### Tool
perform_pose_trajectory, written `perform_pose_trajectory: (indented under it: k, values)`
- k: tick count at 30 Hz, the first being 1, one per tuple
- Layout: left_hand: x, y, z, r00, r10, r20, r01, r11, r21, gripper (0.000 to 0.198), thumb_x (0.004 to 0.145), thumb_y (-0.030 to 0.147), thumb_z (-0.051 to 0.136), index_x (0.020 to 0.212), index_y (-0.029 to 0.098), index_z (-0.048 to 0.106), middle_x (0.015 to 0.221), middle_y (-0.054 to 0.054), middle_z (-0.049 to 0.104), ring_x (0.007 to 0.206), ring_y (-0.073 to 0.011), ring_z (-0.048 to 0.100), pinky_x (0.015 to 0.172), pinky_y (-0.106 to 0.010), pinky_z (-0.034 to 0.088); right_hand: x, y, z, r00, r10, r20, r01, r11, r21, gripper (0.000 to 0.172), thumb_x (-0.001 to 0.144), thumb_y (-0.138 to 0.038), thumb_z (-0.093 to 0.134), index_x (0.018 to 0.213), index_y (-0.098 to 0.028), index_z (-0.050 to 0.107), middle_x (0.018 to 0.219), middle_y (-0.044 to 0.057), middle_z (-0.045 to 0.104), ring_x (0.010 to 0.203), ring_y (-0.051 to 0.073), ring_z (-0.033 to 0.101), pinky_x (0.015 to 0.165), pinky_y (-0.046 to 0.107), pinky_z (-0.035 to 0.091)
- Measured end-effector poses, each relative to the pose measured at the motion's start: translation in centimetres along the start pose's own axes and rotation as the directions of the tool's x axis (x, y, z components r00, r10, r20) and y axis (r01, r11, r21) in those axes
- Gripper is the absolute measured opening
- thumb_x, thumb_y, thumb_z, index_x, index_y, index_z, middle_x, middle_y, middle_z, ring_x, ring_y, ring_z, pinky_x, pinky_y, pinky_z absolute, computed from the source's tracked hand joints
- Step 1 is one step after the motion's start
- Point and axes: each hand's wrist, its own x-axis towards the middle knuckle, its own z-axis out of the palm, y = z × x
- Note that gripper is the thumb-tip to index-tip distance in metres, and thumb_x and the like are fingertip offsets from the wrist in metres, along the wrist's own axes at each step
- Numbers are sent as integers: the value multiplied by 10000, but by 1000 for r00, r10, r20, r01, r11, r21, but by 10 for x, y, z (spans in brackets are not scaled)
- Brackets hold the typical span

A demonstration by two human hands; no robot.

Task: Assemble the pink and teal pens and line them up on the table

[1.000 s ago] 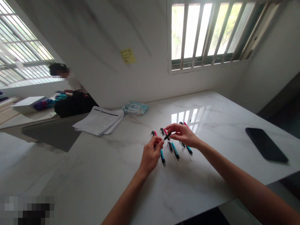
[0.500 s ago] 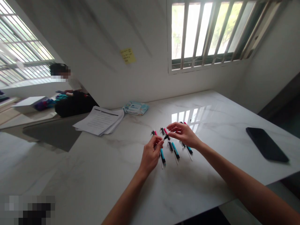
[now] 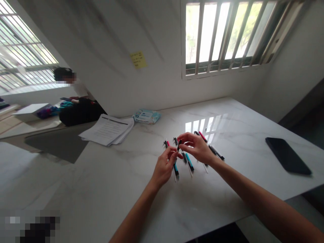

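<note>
Several pens and pen parts in pink, teal and black lie in a loose row on the white marble table. My left hand hovers over them with fingers curled, pinching something I cannot make out at its fingertips. My right hand meets it from the right, thumb and forefinger pinched on a small black pen piece. The two hands touch at the fingertips just above the pens. A black pen lies to the right of my right wrist.
A stack of papers and a pack of wipes lie at the table's back. A dark phone rests near the right edge. Another person sits beyond the table at the left.
My right hand has drawn left and closer to my left hand, tilting the black piece more upright. The black pen right of my wrist has come into view.
</note>
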Motion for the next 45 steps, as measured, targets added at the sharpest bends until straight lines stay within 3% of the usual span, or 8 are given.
perform_pose_trajectory:
  k: [8, 19, 24, 27, 29, 34, 39, 45]
  values:
    - [-1, 4, 8, 997, 31, 72, -13, 970, -242, 267, 1001, 439, 586, 1072, 185, 623, 1080, -109, 766, 986, -224, 701, 920, -347, 503, -2, -20, 1, 995, -99, -7, 99, 993, 57, 293, 890, -205, 677, 1180, -242, 683, 1057, 51, 733, 984, 186, 704, 900, 367, 595]
    - [-1, 6, 4, 998, -18, 61, 31, 975, -220, 259, 978, 440, 623, 1040, 189, 625, 1090, -115, 777, 1039, -231, 710, 963, -355, 498, 1, -44, 0, 990, -139, 2, 139, 990, 6, 248, 873, -303, 731, 1113, -245, 718, 1091, 68, 728, 1004, 220, 700, 926, 430, 607]
    - [0, 6, 4, 998, -41, 49, 50, 979, -197, 286, 961, 470, 635, 1033, 193, 618, 1076, -118, 781, 1030, -231, 716, 965, -360, 503, 10, -43, -20, 981, -140, -134, 147, 988, 42, 303, 862, -338, 756, 1143, -236, 702, 1049, 64, 750, 991, 219, 717, 893, 402, 623]
    - [0, 4, 5, 998, -46, 46, 55, 975, -214, 274, 955, 455, 646, 1025, 192, 613, 1054, -112, 783, 1024, -228, 720, 953, -353, 506, 24, -29, -57, 968, -131, -215, 110, 988, -107, 312, 845, -339, 759, 1129, -215, 722, 1047, 68, 761, 923, 213, 735, 844, 377, 626]
    - [1, 3, 5, 998, -48, 41, 56, 974, -219, 278, 953, 456, 648, 1028, 191, 611, 1038, -107, 784, 1006, -226, 723, 935, -350, 513, 32, -10, -89, 949, -87, -304, 4, 965, -262, 338, 835, -335, 742, 1143, -195, 737, 1053, 82, 765, 866, 217, 744, 767, 354, 624]
    - [0, 3, 5, 998, -47, 46, 56, 974, -219, 285, 954, 459, 646, 1024, 185, 606, 1014, -105, 784, 976, -227, 730, 895, -344, 524, 33, 45, -153, 858, -5, -513, -336, 749, -570, 323, 829, -267, 722, 1132, -168, 771, 944, 96, 790, 808, 217, 753, 790, 342, 596]
    - [0, 3, 3, 997, -47, 60, 58, 976, -210, 283, 956, 455, 649, 1031, 185, 610, 990, -101, 788, 936, -225, 734, 887, -351, 524, 24, 77, -168, 842, 114, -527, -474, 622, -623, 330, 816, -242, 738, 1139, -180, 770, 937, 75, 807, 868, 215, 754, 887, 349, 570]
    - [0, 1, 1, 997, -44, 60, 55, 980, -189, 291, 956, 466, 647, 1024, 185, 617, 986, -102, 785, 924, -223, 727, 876, -352, 523, 26, 85, -165, 867, 135, -480, -459, 591, -663, 269, 820, -256, 730, 1073, -191, 793, 918, 63, 809, 875, 210, 749, 885, 326, 556]
